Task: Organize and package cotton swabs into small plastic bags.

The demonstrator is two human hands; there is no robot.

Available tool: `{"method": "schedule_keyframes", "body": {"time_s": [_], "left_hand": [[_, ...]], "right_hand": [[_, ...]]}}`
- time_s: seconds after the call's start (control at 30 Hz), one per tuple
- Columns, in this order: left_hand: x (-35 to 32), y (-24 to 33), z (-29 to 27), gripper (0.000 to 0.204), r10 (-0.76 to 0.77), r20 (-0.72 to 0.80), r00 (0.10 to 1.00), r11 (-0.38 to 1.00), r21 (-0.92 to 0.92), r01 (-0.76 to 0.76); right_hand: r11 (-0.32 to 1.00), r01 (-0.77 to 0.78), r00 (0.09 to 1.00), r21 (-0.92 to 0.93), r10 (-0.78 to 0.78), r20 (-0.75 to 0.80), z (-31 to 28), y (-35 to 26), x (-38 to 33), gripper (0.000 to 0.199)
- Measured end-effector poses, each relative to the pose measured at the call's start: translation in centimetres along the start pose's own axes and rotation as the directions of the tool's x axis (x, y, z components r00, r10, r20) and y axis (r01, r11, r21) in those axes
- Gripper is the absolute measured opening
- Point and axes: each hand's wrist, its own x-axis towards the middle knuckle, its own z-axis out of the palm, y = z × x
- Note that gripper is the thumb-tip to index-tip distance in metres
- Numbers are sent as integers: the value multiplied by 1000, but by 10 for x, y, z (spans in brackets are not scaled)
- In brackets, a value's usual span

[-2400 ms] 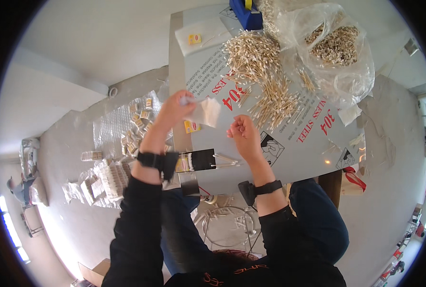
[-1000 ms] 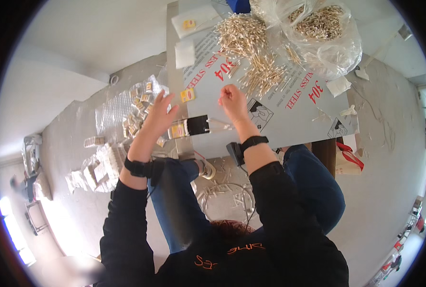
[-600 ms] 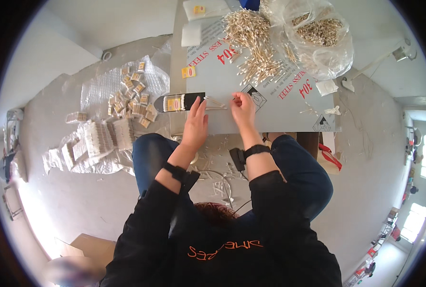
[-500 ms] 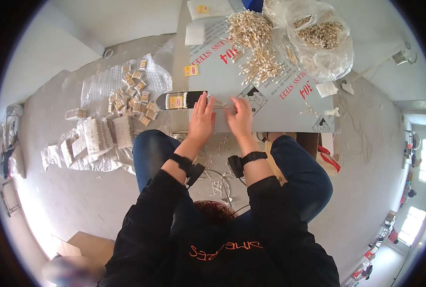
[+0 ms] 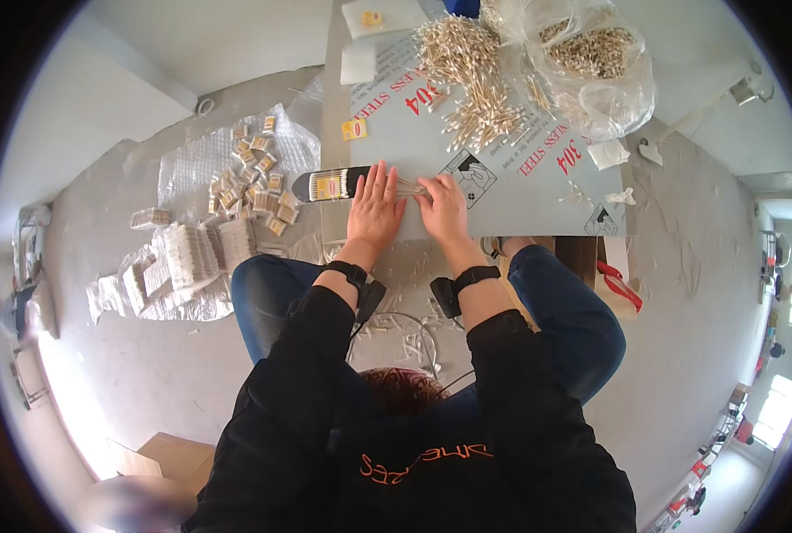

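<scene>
A flat black holder with a rounded end lies near the table's left edge. On it rests a row of cotton swabs with a yellow label card. My left hand lies flat over the holder's right end, fingers stretched out and hiding that part. Just to its right, my right hand has its fingers bent together at the end of some thin pale strands, which could be sticks or gathered clear film. What exactly its fingertips grip is hidden.
A loose heap of cotton swabs and a clear plastic bag of swabs occupy the table's far side. Another yellow card lies farther left. On the floor at left, several small filled packs and stacked packs sit on bubble wrap.
My right hand has moved slightly left and its fingers have closed on the end of the pale strands. My left hand stays flat in nearly the same place.
</scene>
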Motion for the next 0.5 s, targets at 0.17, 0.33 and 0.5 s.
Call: {"method": "schedule_keyframes", "body": {"time_s": [0.17, 0.33, 0.5], "left_hand": [[-1, -2, 4, 59, -12, 45, 999, 999, 50, 10], [-3, -4, 5, 57, -17, 30, 999, 1000, -9, 17], [1, 0, -2, 56, 45, 34, 998, 996, 70, -47]], "right_hand": [[995, -66, 997, 75, 69, -33, 4, 2, 1, 28], [999, -50, 998, 23, 50, -32, 3, -1, -2, 27], [1000, 26, 996, 1, -25, -80, 4, -2, -2, 22]]}}
